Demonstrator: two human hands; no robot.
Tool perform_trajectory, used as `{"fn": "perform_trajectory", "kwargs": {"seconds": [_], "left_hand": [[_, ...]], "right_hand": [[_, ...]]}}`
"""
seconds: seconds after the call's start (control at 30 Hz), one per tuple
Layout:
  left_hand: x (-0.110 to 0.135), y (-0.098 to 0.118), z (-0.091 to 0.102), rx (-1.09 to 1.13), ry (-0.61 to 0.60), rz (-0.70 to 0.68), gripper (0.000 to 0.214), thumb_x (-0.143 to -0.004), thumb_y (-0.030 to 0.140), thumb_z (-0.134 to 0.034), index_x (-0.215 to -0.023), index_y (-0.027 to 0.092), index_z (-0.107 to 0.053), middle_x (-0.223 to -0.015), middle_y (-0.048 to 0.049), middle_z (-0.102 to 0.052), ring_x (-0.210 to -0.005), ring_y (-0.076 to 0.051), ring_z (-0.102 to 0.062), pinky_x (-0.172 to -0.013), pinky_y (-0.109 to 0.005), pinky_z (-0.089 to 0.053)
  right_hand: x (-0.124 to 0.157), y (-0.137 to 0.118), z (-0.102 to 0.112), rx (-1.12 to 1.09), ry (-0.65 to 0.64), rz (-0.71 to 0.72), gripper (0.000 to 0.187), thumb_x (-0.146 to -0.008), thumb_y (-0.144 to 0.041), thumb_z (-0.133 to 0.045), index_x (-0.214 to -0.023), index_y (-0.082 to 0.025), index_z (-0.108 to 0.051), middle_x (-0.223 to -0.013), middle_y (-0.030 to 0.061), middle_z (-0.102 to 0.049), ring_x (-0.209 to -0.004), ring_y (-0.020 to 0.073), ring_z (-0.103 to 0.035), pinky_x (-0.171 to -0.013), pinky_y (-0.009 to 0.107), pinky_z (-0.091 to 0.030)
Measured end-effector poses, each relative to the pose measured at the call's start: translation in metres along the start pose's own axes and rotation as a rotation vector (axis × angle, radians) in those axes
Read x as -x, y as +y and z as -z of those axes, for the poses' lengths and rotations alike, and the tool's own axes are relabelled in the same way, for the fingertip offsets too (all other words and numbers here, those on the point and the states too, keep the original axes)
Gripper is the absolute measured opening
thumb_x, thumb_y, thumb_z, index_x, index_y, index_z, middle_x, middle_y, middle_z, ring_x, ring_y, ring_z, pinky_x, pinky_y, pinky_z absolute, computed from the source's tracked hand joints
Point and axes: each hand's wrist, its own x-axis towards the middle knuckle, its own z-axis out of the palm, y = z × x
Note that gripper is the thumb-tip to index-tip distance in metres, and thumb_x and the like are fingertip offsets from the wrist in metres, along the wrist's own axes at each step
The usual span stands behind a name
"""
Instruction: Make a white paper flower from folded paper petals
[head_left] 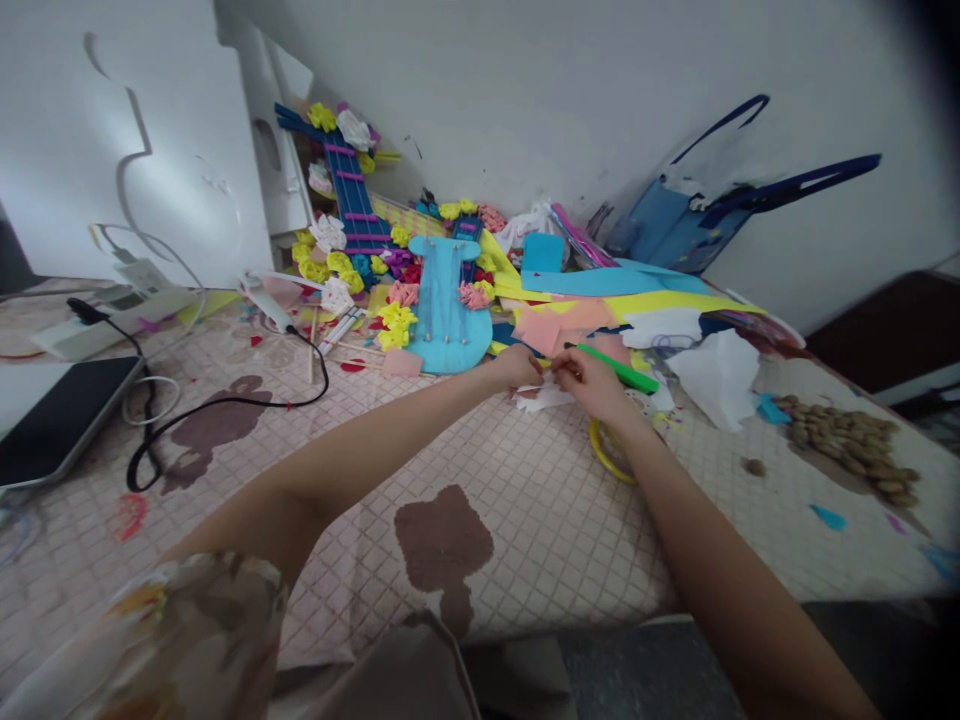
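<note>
My left hand (517, 367) is closed, with its fingertips pinched together at the middle of the table. Close beside it, my right hand (590, 382) is also in a pinch, the two sets of fingertips nearly meeting. What they hold is too small to make out. Below the fingers lie torn white paper scraps (541, 398). A long green tool with a black tip (619, 368) is just behind my right hand; its kind is unclear. To the left stands a light-blue paper instrument shape (448, 325) with strings and pins. A yellow ring-shaped rim (604, 455) shows partly under my right forearm.
Dark-blue paper guitar neck (352, 190) with crumpled paper flowers stands at the back left. Blue and yellow paper strips (637, 303) lie behind my hands. Peanuts (847, 440) are heaped at right, near a blue bag (667, 225). A black cable (232, 400) crosses the left side.
</note>
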Motion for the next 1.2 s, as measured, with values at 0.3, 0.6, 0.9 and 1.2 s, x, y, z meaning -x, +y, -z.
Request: {"fn": "perform_trajectory", "kwargs": {"seconds": [0.3,0.6,0.9,1.2], "left_hand": [[0.006,-0.007,-0.004,-0.056,0.111,-0.165,0.036,-0.069,0.009,-0.061,-0.105,0.007,-0.06,-0.066,-0.0031,-0.065,-0.053,-0.013,-0.059,-0.048,-0.02,-0.045],[0.019,-0.003,0.014,-0.149,0.196,-0.412,0.039,-0.066,0.013,-0.069,-0.103,0.011,-0.058,-0.073,-0.0019,-0.066,-0.065,-0.012,-0.059,-0.062,-0.021,-0.043],[0.031,-0.003,0.034,-0.007,0.204,-0.561,0.017,-0.066,0.006,-0.065,-0.083,0.01,-0.062,-0.064,-0.001,-0.062,-0.058,-0.01,-0.058,-0.057,-0.02,-0.044],[0.077,-0.032,0.076,0.407,0.199,-0.376,0.016,-0.067,0.009,-0.07,-0.081,0.01,-0.062,-0.061,0.0004,-0.06,-0.055,-0.007,-0.056,-0.056,-0.021,-0.046]], "right_hand": [[-0.005,-0.011,0.014,0.356,-0.043,0.388,0.026,-0.087,-0.024,-0.048,-0.108,-0.021,-0.063,-0.105,0.0084,-0.066,-0.102,0.0279,-0.052,-0.086,0.043,-0.04],[-0.002,-0.034,0.028,0.445,-0.066,0.379,0.018,-0.088,-0.028,-0.049,-0.092,-0.02,-0.064,-0.098,0.0101,-0.062,-0.1,0.0272,-0.048,-0.086,0.042,-0.038],[-0.002,-0.066,0.043,0.19,-0.147,0.214,0.012,-0.083,-0.028,-0.053,-0.075,-0.02,-0.057,-0.075,0.0032,-0.062,-0.07,0.0177,-0.054,-0.064,0.032,-0.04],[0.005,-0.092,0.01,-0.389,-0.242,-0.038,0.021,-0.076,-0.038,-0.064,-0.076,-0.019,-0.055,-0.063,-0.0012,-0.057,-0.054,0.0112,-0.05,-0.048,0.024,-0.036]]}}
